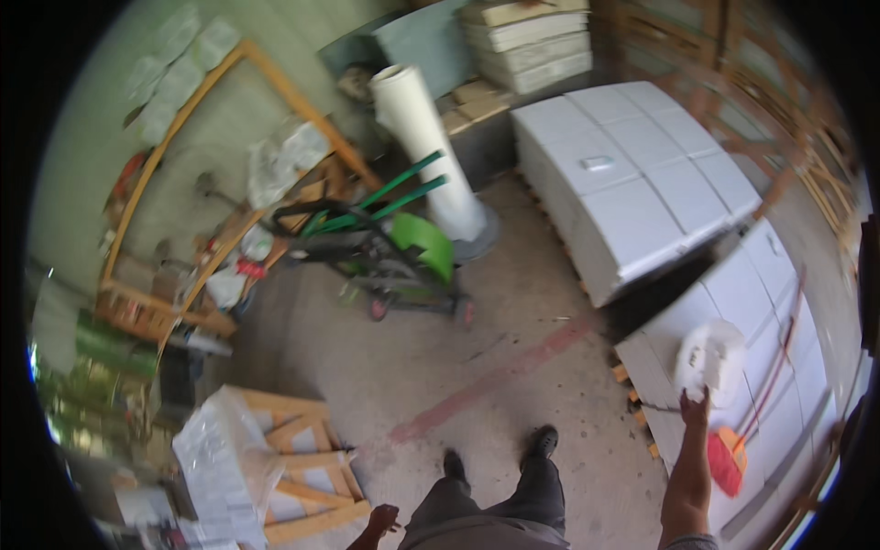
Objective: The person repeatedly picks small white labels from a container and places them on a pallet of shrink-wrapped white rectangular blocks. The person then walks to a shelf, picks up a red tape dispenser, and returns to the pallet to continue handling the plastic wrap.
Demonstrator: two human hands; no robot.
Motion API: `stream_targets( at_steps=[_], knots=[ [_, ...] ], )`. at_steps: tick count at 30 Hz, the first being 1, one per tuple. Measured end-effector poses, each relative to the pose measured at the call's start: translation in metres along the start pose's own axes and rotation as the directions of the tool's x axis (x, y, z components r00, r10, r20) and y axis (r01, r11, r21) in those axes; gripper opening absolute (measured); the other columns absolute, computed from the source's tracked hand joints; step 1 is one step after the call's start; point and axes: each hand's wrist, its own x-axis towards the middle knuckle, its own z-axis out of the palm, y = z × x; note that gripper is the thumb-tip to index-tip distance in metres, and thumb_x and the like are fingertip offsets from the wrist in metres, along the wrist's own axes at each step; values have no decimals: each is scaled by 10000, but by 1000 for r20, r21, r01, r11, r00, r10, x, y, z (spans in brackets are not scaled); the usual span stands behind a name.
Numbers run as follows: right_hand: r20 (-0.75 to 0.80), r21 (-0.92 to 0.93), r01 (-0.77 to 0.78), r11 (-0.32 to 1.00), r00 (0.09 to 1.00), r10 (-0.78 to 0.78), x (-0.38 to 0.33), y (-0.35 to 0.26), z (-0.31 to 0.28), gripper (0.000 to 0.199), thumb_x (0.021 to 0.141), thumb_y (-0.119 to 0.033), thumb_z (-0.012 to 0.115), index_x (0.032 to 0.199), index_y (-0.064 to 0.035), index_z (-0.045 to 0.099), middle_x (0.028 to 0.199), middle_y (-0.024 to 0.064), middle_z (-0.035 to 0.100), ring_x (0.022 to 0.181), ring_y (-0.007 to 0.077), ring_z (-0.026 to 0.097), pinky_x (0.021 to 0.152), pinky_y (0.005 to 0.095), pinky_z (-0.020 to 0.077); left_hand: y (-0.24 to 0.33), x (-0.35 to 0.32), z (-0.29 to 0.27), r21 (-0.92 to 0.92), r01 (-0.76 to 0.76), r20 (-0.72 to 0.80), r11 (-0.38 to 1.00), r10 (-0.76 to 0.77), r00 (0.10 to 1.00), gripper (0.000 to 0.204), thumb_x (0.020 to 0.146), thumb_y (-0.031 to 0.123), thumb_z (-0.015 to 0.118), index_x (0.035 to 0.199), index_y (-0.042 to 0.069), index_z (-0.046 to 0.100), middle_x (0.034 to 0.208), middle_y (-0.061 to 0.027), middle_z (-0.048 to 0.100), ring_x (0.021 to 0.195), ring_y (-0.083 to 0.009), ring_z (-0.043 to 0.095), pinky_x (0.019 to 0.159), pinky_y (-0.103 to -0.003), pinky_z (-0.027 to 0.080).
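Note:
My right hand (pixel 696 407) reaches out over the white cartons (pixel 738 302) at the right, its fingers closed on the lower edge of a white plastic bag (pixel 711 356) with dark marks. The bag looks puffy and is slightly blurred. Close beside that hand, on the cartons, are a red and orange broom head (pixel 726 460) and its thin red handle (pixel 784 353). A thin dark bar (pixel 655 408) juts out left of the hand. My left hand (pixel 381 522) hangs low by my left leg, fingers loosely bent and apart, with nothing in them.
Farther back stands a larger pallet of white cartons (pixel 632 174). A green and black wheeled cart (pixel 403 247) stands by a tall white film roll (pixel 426 151). Wooden frames (pixel 174 137) lean at the left wall. A plastic-wrapped wooden crate (pixel 307 477) sits near left.

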Motion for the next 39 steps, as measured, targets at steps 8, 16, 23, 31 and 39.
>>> stream_targets(
  at_steps=[8, 16, 23, 31, 39],
  knots=[
    [792, 397, -893, 211, 450, 414, -8, 1, 63, 358, 934, -302, 471, 1274, -193, 492, 817, 27, 541, 719, 197, 569, 600, 374, 483, 1, -55, 39, -6, 113, -33, 994, -113, 993, 277, 960, 231, 423, 1039, 7, 566, 896, -165, 634, 751, -293, 718, 524, -392, 577],
    [922, -255, -795, 550, -27, 387, -215, -219, 227, 417, 888, -255, 492, 1229, -15, 492, 1130, 248, 610, 952, 419, 638, 707, 517, 542, 12, -11, 9, 16, 5, -98, 1000, -3, 995, 263, 947, 172, 433, 874, -12, 606, 795, -183, 669, 633, -272, 710, 493, -356, 574],
    [906, -336, -616, 712, -7, 422, -283, -362, 322, 292, 908, -233, 429, 1040, -4, 552, 1063, 225, 608, 832, 377, 646, 650, 453, 525, 47, 70, -103, -34, -234, -146, 972, 227, 963, 278, 935, 169, 423, 834, -6, 613, 722, -143, 670, 563, -234, 692, 469, -357, 560],
    [975, 148, 17, 989, 165, -149, -266, -474, 376, 263, 841, -309, 629, 663, -129, 557, 632, 63, 579, 574, 237, 534, 557, 397, 443, 29, 137, -219, -310, -239, -237, 920, 169, 957, 313, 939, 246, 438, 888, -7, 616, 747, -148, 690, 603, -245, 703, 486, -371, 550],
    [982, -191, -161, 968, -27, 189, -251, -556, 546, 248, 865, -303, 528, 722, -103, 500, 711, 89, 532, 623, 244, 503, 598, 403, 435, 23, 155, -231, -577, 54, -104, 815, -139, 985, 314, 917, 275, 499, 1023, -9, 582, 863, -149, 634, 760, -328, 709, 534, -410, 572]
  ],
)
